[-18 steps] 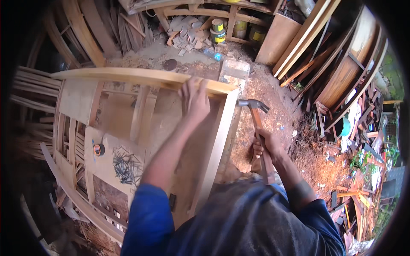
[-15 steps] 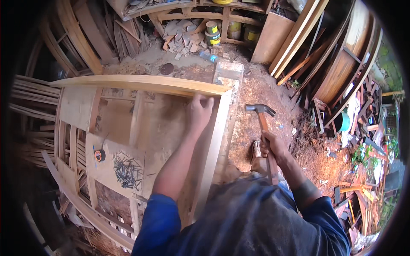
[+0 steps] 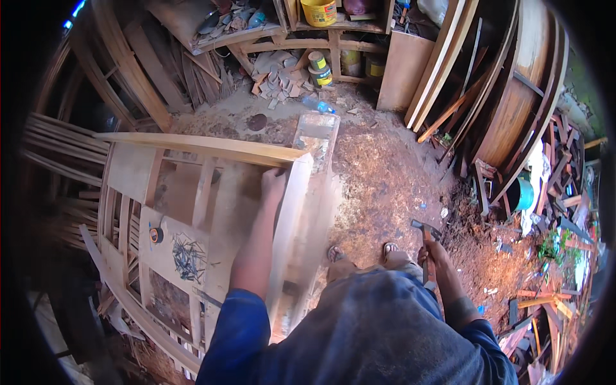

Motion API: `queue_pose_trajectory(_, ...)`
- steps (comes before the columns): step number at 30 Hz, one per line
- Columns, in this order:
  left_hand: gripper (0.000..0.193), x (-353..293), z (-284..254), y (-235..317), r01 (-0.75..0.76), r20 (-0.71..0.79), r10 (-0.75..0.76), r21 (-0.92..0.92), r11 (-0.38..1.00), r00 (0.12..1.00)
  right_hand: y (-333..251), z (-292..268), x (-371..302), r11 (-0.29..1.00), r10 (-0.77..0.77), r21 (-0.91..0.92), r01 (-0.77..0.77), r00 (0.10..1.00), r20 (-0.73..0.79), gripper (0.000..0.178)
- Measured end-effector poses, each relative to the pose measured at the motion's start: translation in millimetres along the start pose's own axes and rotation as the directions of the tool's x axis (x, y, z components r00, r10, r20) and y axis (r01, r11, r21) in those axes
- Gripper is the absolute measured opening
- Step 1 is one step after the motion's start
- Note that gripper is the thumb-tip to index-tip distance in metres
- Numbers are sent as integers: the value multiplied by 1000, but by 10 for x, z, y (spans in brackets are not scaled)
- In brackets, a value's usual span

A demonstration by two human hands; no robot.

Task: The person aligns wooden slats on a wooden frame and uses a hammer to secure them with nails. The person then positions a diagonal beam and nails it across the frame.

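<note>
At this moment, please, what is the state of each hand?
Left hand: blurred, inside the wooden frame's corner; open or closed cannot be told.
Right hand: closed, holding the hammer by its handle.

The wooden table (image 3: 168,273) has flat sheets and strips with gaps between them. A heap of thin dark nails (image 3: 188,256) lies on it, and a small roll of tape (image 3: 156,235) is near the heap. Two long pale boards (image 3: 212,147) meet at the table's far right corner. The floor (image 3: 378,167) is brown and dusty. On it are a blue bottle (image 3: 317,104), a dark round flat thing (image 3: 257,122), a pile of broken bits (image 3: 277,77) and two stacked cans (image 3: 319,69). Two feet in sandals (image 3: 391,248) stand there too. The back shelf (image 3: 256,37) holds a yellow bucket (image 3: 319,11) and more scraps (image 3: 234,24)
</note>
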State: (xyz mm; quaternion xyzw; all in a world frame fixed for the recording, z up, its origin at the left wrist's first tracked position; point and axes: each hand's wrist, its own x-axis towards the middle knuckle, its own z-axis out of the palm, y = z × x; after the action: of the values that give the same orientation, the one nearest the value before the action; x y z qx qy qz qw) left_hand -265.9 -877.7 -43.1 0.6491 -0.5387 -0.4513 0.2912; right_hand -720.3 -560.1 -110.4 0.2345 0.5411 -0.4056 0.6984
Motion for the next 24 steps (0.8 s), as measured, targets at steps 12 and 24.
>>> queue_pose_trajectory(12, 13, -994, 228, 739, -77, -668, 119, 93, 993, 734, -968, -1408, 791, 742, -38, -670, 38, 999, 15, 29)
queue_pose_trajectory(24, 23, -6122, -963, -413, 4, -487, 68, 145, 989, 871, 77, -2687, -165, 498, -176, -846, 189, 978, 115, 33)
